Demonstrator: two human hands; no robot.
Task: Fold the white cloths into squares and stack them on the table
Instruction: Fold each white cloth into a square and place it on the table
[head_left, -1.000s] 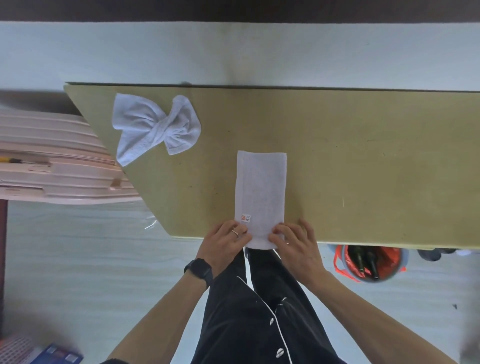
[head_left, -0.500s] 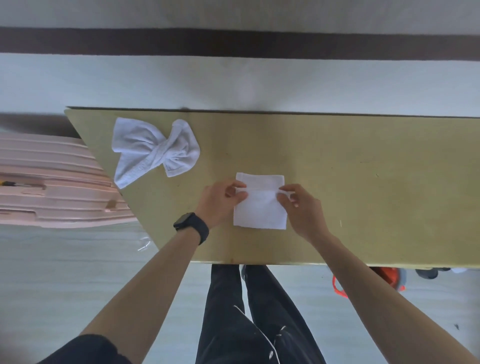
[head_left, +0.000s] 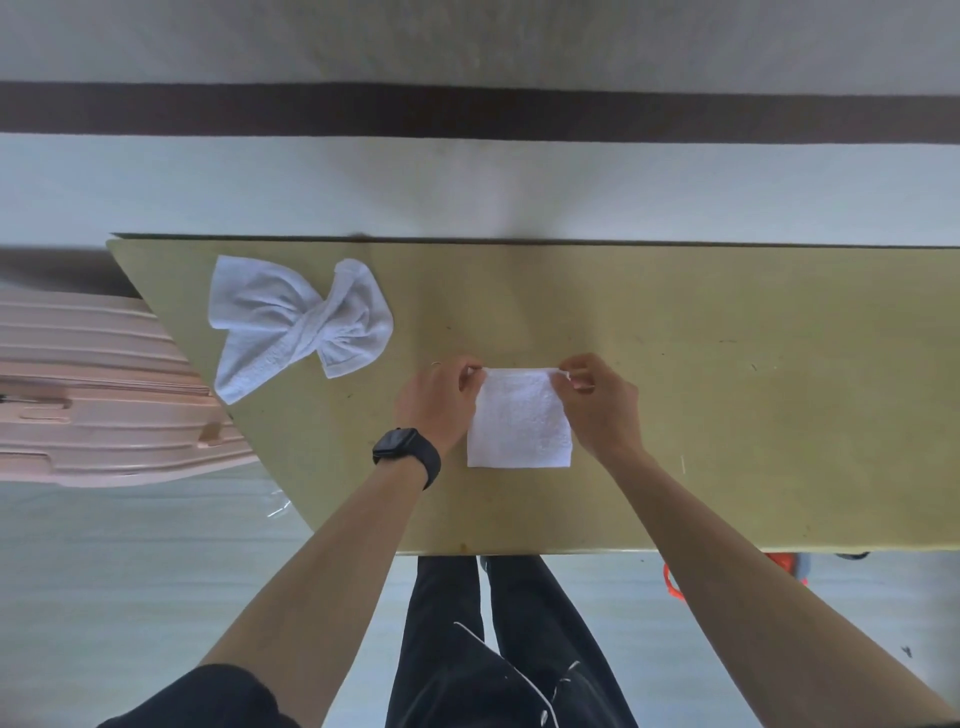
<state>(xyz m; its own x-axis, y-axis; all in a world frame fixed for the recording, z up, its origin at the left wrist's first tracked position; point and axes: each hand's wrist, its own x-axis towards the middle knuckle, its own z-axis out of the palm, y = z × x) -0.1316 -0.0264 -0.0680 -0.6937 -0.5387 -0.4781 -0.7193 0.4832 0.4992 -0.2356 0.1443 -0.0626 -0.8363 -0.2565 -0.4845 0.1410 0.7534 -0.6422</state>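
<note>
My left hand and right hand each pinch far corner of folded white cloth, lying mid table. Best match edges squarely, press flat before letting go. Far left: crumpled cloth, not yet folded.

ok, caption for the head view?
Left hand and right hand pinch far corners of the folded cloth on the table; a twisted cloth lies apart.

A folded white square cloth lies flat mid-table; a twisted, crumpled white cloth lies far-left.
</note>
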